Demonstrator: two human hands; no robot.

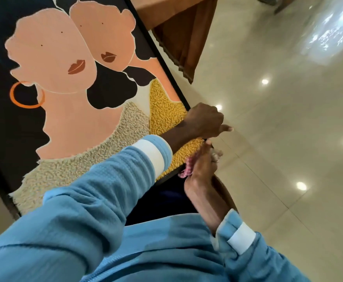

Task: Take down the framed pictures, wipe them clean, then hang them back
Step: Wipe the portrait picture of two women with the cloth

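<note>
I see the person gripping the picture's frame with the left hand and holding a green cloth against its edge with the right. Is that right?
Not quite. The cloth is pink-and-white checked, not green, as the head view shows. The rest stands: the left hand grips the framed picture at its black edge, and the right hand holds the cloth against that edge.

Framed picture (69, 110): large, in a thin black frame. Shows two peach faces with dark hair, an orange hoop earring, and tufted beige and yellow patches. It sits tilted, lower corner toward the person's lap.

Cloth (184, 170): pink-and-white checked, bunched, held by the right hand (202, 165) against that corner's edge.
</note>
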